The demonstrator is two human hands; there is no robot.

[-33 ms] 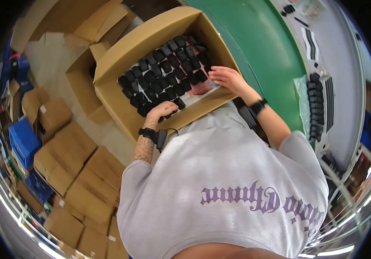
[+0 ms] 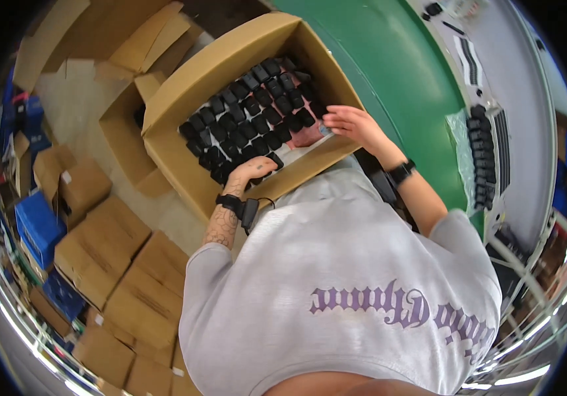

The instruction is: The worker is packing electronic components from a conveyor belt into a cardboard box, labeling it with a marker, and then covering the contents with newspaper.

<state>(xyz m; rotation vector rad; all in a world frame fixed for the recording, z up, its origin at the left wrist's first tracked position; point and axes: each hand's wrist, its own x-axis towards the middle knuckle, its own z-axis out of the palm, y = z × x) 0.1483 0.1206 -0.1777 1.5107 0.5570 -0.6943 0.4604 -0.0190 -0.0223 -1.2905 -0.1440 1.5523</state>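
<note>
An open cardboard box [image 2: 184, 99] stands in front of me, holding rows of small black parts [image 2: 250, 112] on a pink liner [image 2: 304, 137]. My left hand [image 2: 252, 170], with a black band on its wrist, lies at the box's near edge, its fingers curled on one black part [image 2: 274, 159] in the nearest row. My right hand [image 2: 352, 122], wearing a black wristwatch, reaches in over the box's right wall. Its fingers are spread, and the tips touch the liner beside the parts.
A green conveyor belt [image 2: 395, 72] runs on the right of the box. Beyond it a clear bag with more black parts [image 2: 480, 148] lies on a grey bench. Closed cartons [image 2: 105, 251], blue boxes [image 2: 36, 221] and an open empty carton [image 2: 125, 138] crowd the floor at the left.
</note>
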